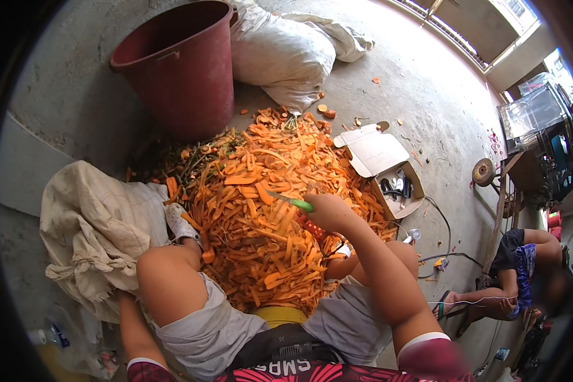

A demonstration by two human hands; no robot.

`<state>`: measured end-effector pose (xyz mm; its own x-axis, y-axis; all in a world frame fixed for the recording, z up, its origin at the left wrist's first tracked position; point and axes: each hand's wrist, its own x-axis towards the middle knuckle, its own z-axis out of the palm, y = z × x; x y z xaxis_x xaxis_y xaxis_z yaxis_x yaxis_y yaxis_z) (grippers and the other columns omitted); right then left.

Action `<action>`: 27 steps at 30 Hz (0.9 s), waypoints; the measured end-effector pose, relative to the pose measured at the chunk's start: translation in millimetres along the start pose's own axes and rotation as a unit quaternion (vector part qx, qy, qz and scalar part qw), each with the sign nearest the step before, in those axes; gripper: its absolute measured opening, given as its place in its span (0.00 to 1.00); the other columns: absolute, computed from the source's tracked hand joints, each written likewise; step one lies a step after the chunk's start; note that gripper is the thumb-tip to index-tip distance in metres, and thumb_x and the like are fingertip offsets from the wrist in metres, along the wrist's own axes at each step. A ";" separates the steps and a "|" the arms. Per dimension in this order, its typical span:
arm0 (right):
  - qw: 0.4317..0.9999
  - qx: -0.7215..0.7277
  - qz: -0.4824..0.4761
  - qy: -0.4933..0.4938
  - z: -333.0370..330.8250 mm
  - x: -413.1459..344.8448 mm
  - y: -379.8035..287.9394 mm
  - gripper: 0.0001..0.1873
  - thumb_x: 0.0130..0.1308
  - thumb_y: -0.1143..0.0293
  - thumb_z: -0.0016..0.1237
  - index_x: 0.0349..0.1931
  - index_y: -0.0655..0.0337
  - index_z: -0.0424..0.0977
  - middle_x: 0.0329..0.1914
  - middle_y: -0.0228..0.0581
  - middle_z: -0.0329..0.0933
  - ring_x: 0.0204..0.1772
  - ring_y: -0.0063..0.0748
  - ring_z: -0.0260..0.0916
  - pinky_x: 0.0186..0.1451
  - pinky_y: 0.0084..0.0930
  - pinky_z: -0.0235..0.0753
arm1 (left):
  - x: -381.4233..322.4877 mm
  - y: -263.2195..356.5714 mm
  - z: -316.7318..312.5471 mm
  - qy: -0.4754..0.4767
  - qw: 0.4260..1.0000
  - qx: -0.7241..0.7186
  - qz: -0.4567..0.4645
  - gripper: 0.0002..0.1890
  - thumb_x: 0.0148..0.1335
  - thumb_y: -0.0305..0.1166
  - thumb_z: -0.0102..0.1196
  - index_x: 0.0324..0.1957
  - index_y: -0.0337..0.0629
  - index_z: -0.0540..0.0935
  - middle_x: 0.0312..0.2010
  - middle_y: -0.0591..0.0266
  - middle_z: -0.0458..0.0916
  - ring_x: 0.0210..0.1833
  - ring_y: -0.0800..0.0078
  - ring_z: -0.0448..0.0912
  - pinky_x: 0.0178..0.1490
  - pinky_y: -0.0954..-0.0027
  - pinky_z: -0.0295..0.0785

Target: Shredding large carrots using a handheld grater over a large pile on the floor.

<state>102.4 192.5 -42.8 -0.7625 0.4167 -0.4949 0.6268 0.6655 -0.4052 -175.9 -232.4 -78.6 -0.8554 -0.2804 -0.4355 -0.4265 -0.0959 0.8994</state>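
Note:
My right hand (332, 212) grips a knife by its green handle (302, 205). The blade (278, 196) points left over a large heap of orange carrot peelings and slices (262, 229). Just beneath that hand shows a red dotted item (313, 228), partly covered. My left forearm (137, 329) reaches to a beige woven sack (110, 229) left of my knee, and the sack hides the hand. A carrot piece (208, 254) lies on the heap near my left white clog (181, 224).
Beyond the heap stand a red plastic bin (186, 81) and full white sacks (286, 52). At right lie an open cardboard box (401, 191) with dark items and cables (451, 229). Another person (520, 267) bends beside a wheeled cart (501, 191). Green trimmings (205, 157) edge the heap.

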 end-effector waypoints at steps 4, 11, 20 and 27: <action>1.000 0.005 0.016 0.000 -1.0 0.2 -1.3 0.10 0.55 0.63 0.45 0.35 0.58 0.70 0.28 0.47 0.74 0.36 0.48 0.71 0.38 0.40 0.68 | -13.2 0.6 10.0 0.011 0.998 -0.047 -0.035 0.21 0.61 0.43 0.41 0.49 0.37 0.70 0.41 0.53 0.73 0.43 0.65 0.72 0.47 0.63 0.67; 0.999 0.017 0.012 0.029 -10.3 -7.8 0.9 0.10 0.54 0.68 0.43 0.35 0.60 0.72 0.31 0.47 0.74 0.38 0.46 0.72 0.40 0.39 0.70 | -8.3 4.3 -49.6 0.040 0.987 -0.132 -0.087 0.22 0.61 0.44 0.41 0.50 0.38 0.70 0.43 0.53 0.73 0.44 0.65 0.72 0.49 0.63 0.66; 0.985 0.066 0.096 0.129 -20.8 -26.8 6.3 0.10 0.57 0.63 0.43 0.33 0.59 0.70 0.30 0.47 0.74 0.38 0.48 0.71 0.39 0.39 0.68 | -21.6 -1.8 -175.9 -0.224 0.961 -0.162 0.005 0.27 0.60 0.52 0.42 0.54 0.45 0.66 0.45 0.57 0.70 0.46 0.67 0.70 0.49 0.63 0.67; 0.950 0.252 0.069 0.171 -27.4 -34.5 10.7 0.15 0.59 0.59 0.45 0.31 0.63 0.68 0.24 0.50 0.71 0.30 0.48 0.69 0.34 0.37 0.66 | -124.1 109.8 -71.2 -0.261 0.948 -0.092 0.158 0.28 0.59 0.45 0.48 0.58 0.43 0.62 0.39 0.63 0.72 0.37 0.75 0.74 0.35 0.76 0.73</action>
<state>131.1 202.2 -9.0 -0.6211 0.7124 -0.3267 0.6563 0.2448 -0.7137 -95.6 -276.1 76.9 -0.9813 0.1828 -0.0595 -0.1075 -0.2650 0.9582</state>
